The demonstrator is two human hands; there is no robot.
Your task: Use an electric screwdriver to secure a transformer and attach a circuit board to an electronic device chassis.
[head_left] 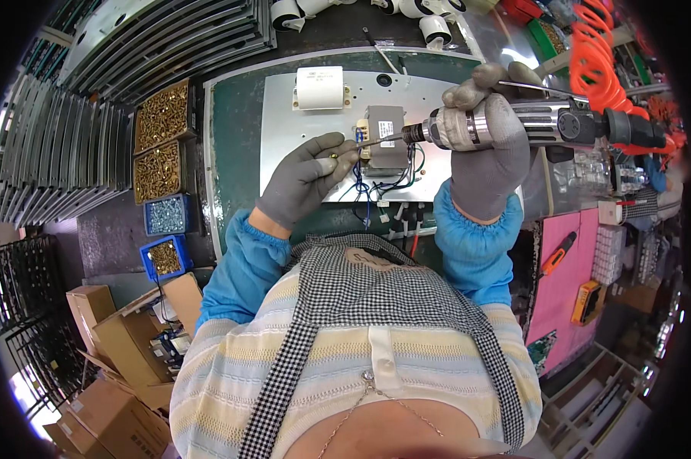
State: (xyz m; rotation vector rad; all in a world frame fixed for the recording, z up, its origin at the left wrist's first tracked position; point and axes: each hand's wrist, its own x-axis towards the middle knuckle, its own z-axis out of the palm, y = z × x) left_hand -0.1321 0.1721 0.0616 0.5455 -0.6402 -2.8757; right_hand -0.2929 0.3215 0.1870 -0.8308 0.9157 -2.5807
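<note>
While your right hand (pixel 489 145) is clasping the power driver (pixel 548 125) at three o'clock from the transformer (pixel 387 128), fingers (pixel 465 95) curled tightly around it, your left hand (pixel 303 174) is holding a small brass-coloured fastener (pixel 333 156) near the bit (pixel 380 141) at eight o'clock, its fingers pinched nearly together.

right grip (pixel 489 157): power driver (pixel 540 124) | left grip (pixel 301 180): at bit (pixel 382 141) | transformer (pixel 386 122) on metal plate (pixel 278 130)

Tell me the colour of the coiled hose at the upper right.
The coiled hose is bright orange-red; it shows best in the head view.
</note>
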